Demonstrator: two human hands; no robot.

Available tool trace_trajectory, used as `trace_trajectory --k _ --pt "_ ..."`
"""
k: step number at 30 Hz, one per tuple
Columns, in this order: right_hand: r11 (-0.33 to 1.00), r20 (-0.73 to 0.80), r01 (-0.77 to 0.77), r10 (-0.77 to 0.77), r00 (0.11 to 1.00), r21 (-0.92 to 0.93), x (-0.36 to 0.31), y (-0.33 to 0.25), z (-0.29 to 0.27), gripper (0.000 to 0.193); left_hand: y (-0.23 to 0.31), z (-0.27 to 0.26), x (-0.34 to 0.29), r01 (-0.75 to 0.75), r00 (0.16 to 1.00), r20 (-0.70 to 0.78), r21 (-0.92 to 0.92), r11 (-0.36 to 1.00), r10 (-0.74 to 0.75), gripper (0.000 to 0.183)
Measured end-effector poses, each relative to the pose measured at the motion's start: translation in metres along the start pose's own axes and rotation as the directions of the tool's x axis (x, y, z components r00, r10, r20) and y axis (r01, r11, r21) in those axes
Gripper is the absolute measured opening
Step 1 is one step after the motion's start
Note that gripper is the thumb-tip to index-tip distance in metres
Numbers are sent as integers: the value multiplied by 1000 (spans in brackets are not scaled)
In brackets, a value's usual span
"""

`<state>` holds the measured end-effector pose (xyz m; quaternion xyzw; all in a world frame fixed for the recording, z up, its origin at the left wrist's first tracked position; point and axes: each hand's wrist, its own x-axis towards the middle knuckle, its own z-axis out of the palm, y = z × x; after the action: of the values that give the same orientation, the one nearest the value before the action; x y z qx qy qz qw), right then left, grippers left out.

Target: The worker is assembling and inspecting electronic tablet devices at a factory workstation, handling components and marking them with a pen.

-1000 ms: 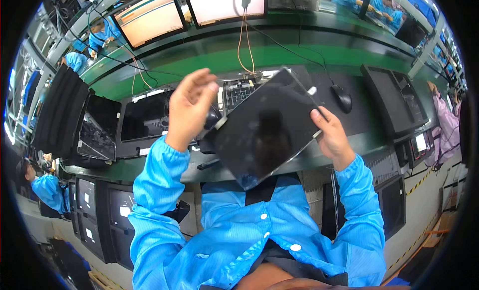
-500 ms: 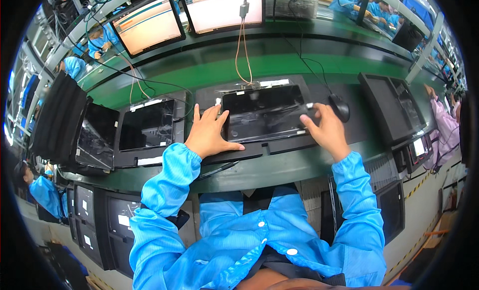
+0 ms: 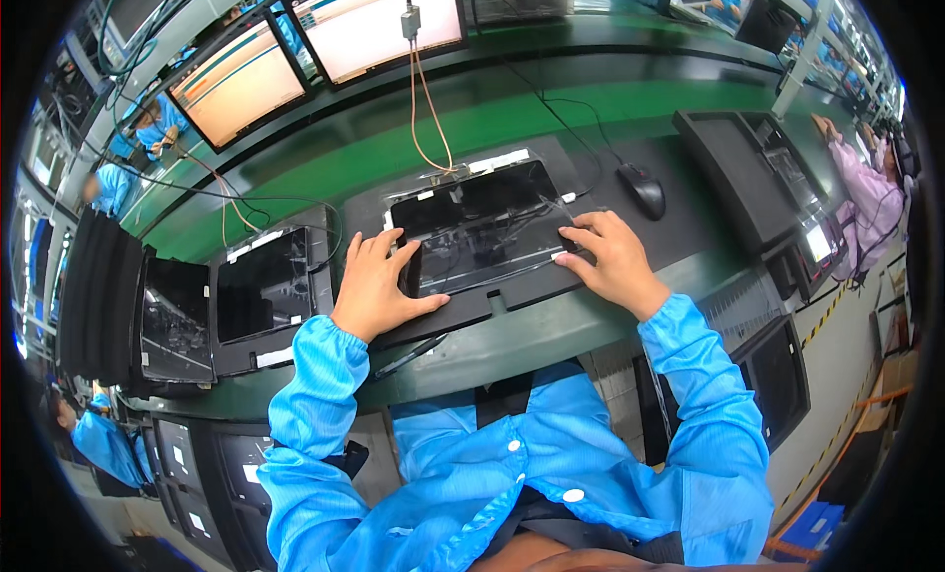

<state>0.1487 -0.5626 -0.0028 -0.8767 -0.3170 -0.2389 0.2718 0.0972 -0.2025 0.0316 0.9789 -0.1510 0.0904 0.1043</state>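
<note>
A dark display panel (image 3: 463, 200) lies on a black foam-like pad in front of me, with white tabs along its edges. Wrinkled clear film (image 3: 492, 245) covers its near part and rises at the right edge. My left hand (image 3: 377, 288) is spread, fingertips at the panel's left edge and thumb along the near edge. At the panel's near right corner, my right hand (image 3: 615, 264) has thumb and index finger closed on the film's edge, near a white tab (image 3: 559, 259). Exactly how the film sits between the fingertips is hard to make out.
A second panel (image 3: 264, 286) lies at left beside a stack of black trays (image 3: 108, 306). A mouse (image 3: 643, 190) and black tray (image 3: 733, 178) are at right. Cables hang before two monitors (image 3: 379, 31). A black pen (image 3: 410, 355) lies near the front edge. Other people sit around.
My view has shifted, so the bench sits further left. My right hand has moved down the panel's right edge to its near corner, and the film there is now lifted and creased. My left hand stays spread.
</note>
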Motion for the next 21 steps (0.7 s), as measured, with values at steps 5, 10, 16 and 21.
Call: trace_trajectory --k 5,10,16,21 --pt "1000 -26 -25 25 999 -7 -2 -2 5 37 -2 -4 3 -30 1000 4 13 999 29 81" --pt "999 -41 -40 40 998 3 -4 -7 13 37 -11 2 -3 -73 993 -94 -32 997 69 81" --pt "1000 -90 -7 5 996 -21 -6 -2 16 40 5 -6 -3 -76 989 -115 150 986 94 84" --pt "998 -101 2 -8 995 -60 -5 3 13 40 -1 -1 -2 -92 985 -131 146 985 111 80"
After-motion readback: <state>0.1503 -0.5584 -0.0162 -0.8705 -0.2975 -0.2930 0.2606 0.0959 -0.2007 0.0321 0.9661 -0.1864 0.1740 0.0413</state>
